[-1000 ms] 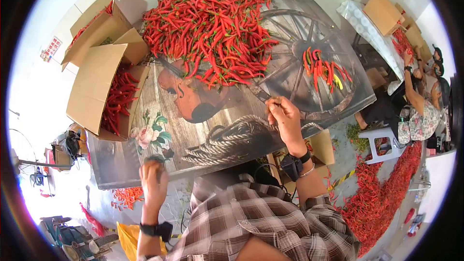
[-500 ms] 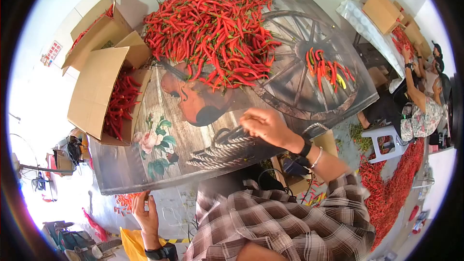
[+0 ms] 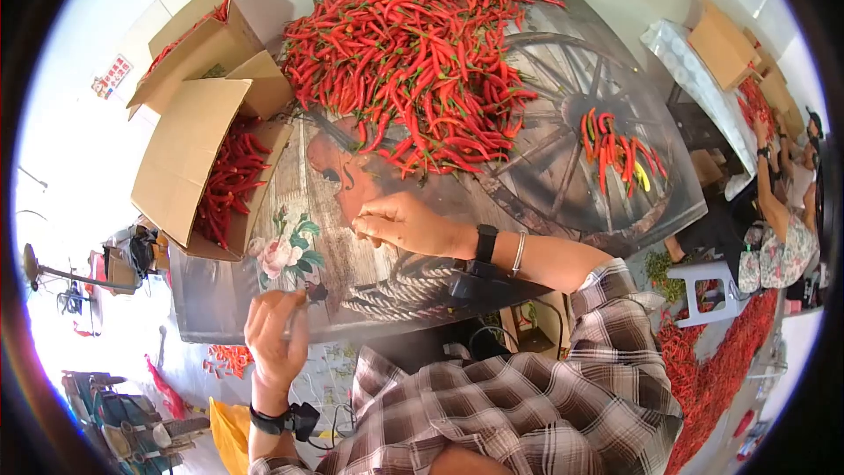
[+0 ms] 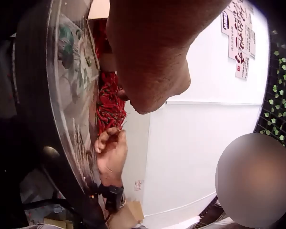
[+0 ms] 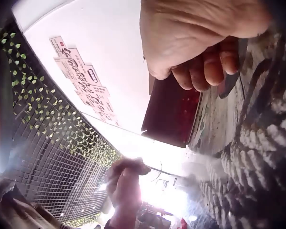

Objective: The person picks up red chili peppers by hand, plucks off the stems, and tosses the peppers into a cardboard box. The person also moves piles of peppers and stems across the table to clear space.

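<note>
The right hand point(image 3: 411, 225) hangs over the table point(image 3: 330, 230) between the printed violin and printed rope, its fingers bent inward. In the right wrist view those fingers point(image 5: 213, 69) curl beneath the palm, with nothing visible in them. At the table's near edge, beside the printed rose, the left hand point(image 3: 277, 339) is raised with bent, blurred fingers; nothing held can be made out. A large heap of red chillies point(image 3: 413, 70) covers the far side. Several red chillies and a yellow one point(image 3: 642, 178) lie on the printed wheel.
Open cardboard boxes point(image 3: 189, 154) with red chillies stand at the table's left. More chillies point(image 3: 716, 369) cover the floor at right, near a grey stool point(image 3: 708, 293). A person point(image 3: 781, 242) works at another table point(image 3: 703, 79) at far right. A yellow bag point(image 3: 230, 435) is lower left.
The right hand has swept left from near the printed wheel, across the printed rope. The left hand dropped below the table edge, then rose back to it. The chillies look unchanged.
</note>
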Motion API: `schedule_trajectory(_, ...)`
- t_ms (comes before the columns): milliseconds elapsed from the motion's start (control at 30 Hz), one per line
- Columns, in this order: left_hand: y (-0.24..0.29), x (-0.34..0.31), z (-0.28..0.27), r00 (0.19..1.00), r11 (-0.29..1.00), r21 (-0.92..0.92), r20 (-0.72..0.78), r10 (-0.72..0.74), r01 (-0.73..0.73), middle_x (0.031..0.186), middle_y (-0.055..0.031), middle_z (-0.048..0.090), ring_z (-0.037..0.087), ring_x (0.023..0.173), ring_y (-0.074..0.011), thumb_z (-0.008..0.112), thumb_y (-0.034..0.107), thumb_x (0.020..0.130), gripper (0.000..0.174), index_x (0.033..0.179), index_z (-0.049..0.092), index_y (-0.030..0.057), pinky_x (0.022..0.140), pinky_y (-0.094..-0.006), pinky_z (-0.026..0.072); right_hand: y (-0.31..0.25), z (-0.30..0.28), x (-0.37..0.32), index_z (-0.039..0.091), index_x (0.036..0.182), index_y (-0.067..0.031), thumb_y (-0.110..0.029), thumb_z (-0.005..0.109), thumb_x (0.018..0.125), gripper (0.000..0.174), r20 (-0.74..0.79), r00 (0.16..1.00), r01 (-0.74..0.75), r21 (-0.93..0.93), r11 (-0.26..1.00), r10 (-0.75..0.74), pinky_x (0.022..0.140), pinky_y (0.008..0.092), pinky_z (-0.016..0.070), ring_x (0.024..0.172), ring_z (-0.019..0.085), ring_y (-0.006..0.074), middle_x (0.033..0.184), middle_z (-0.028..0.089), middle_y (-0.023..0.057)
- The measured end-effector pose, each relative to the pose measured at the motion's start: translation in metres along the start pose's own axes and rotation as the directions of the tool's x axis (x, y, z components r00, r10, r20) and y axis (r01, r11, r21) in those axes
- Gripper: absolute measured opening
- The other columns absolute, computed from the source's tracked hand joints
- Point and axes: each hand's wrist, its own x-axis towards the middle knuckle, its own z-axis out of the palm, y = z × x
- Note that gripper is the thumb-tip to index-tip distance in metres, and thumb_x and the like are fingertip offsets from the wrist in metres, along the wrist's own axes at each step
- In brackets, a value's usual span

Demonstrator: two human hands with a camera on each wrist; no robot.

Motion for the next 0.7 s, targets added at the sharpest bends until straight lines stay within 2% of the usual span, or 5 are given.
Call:
schedule_trajectory(267,-0.018,0.091,0.021,0.982,0.976,-0.168,-0.104,-0.156,0.137,0.095,-0.0113,0.06,0.059,0.086,-0.0201,0.057,-0.002,0.078,0.025,0.103,0.061,-0.0027,0.076,-0.0305,0.0462,-0.002,-0.022,0.002,0.06,0.08,-0.0042,-0.028,0.053,0.095,0.029,-0.041,0.99,-0.112,0.345,0.932,0.134,0.046,0.02,0.0364,0.053,0.047,0.0043,0.063,0.054,-0.0008)
schedule_trajectory(400,-0.031,0.161,0.041,0.985,0.947,-0.29,0.137,-0.104,0.14,0.101,-0.0066,0.058,0.057,0.094,-0.0128,0.06,0.008,0.085,0.026,0.11,0.058,-0.0005,0.081,-0.0257,0.0448,-0.003,-0.009,0.0,0.056,0.076,-0.0045,-0.029,0.052,0.096,0.032,0.054,0.994,-0.105,0.18,0.978,0.097,0.049,0.0221,0.0354,0.055,0.044,0.0036,0.061,0.051,-0.0034)
schedule_trajectory(533,-0.019,0.225,0.085,0.978,0.977,-0.213,0.208,0.023,0.023,0.094,-0.0104,0.062,0.062,0.082,-0.0183,0.063,0.021,0.086,0.029,0.105,0.062,-0.0007,0.073,-0.0302,0.0481,-0.001,-0.004,-0.005,0.053,0.075,-0.0007,-0.026,0.054,0.094,0.032,0.038,0.998,0.059,-0.063,0.996,-0.057,0.053,0.0279,0.0386,0.057,0.044,0.0077,0.058,0.048,0.0026)
schedule_trajectory(567,-0.014,0.238,0.097,0.979,0.977,-0.213,0.203,0.029,0.015,0.094,-0.0104,0.062,0.062,0.082,-0.0183,0.063,0.021,0.086,0.029,0.105,0.062,-0.0007,0.073,-0.0302,0.0481,-0.003,-0.005,-0.006,0.055,0.078,-0.0007,-0.026,0.055,0.092,0.029,0.027,0.993,0.121,-0.155,0.981,-0.118,0.056,0.0329,0.0422,0.056,0.052,0.0162,0.061,0.052,0.0094)
schedule_trajectory(700,-0.011,0.27,0.14,0.961,0.982,0.177,0.275,0.011,-0.062,0.086,-0.0173,0.063,0.062,0.081,-0.033,0.062,0.032,0.083,0.033,0.096,0.063,0.0017,0.073,-0.0399,0.0483,-0.011,-0.006,-0.009,0.061,0.084,-0.0033,-0.028,0.057,0.088,0.026,0.008,0.984,0.173,-0.278,0.945,-0.178,0.06,0.0386,0.045,0.066,0.061,0.0325,0.07,0.06,0.0152)
